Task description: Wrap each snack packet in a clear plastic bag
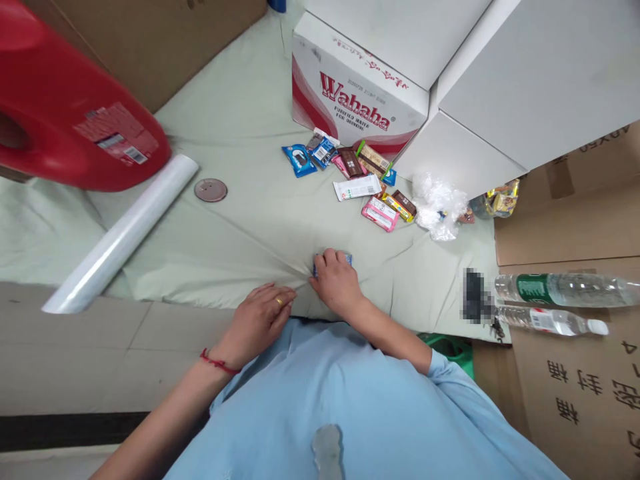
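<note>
My right hand point(336, 280) lies on the pale green cloth point(240, 220), its fingers curled over a small blue packet point(347, 258) that is mostly hidden beneath them. My left hand point(260, 319) rests beside it to the left, fingers together on the bunched cloth, with a ring on one finger and a red string at the wrist; nothing shows in it. Farther off lies a heap of small snack packets point(365, 183), blue, pink, brown and white.
A white and red Wahaha box point(350, 93) and white boxes stand behind the packets. A crumpled clear bag point(437, 207) lies to the right. A red jug point(65, 107), a white roll point(125, 230) and a round lid point(211, 190) are on the left. Two water bottles point(560, 300) rest on cardboard at right.
</note>
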Demonstrator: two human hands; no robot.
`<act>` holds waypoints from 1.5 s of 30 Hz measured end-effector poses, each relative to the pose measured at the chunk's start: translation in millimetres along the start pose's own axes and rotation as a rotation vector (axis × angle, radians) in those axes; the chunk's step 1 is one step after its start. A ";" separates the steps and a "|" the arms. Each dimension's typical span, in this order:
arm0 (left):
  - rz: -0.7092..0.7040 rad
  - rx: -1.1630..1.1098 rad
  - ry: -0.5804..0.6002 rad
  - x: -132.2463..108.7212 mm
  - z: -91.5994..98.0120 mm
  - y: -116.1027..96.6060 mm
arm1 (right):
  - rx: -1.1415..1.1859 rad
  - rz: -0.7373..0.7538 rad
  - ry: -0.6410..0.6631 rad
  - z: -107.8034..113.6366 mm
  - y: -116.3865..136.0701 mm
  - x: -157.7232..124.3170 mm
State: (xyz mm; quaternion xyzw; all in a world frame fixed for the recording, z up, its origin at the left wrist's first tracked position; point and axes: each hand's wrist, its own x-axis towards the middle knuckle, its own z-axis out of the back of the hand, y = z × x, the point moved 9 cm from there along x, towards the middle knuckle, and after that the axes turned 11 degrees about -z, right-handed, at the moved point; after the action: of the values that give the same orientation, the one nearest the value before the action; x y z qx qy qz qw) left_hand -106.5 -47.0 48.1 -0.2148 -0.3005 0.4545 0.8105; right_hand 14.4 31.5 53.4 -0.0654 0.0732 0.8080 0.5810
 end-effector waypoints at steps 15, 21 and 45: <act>0.846 -0.910 -0.353 30.9 -59.4 33.5 | 0.237 0.048 -0.060 -0.2 -34.5 -21.1; 0.720 -0.903 -0.370 42.3 -46.1 12.8 | 0.225 0.008 -0.057 -1.3 -36.4 -21.4; 0.306 -0.247 -0.012 80.1 -71.0 -13.1 | 1.266 -0.779 -0.540 -25.4 -319.1 -129.9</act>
State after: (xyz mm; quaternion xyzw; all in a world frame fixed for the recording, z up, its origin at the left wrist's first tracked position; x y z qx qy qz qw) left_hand -17.5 10.6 28.0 -0.3529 -0.3227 0.5336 0.6976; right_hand 358.6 6.2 39.8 0.4552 0.3472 0.3391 0.7465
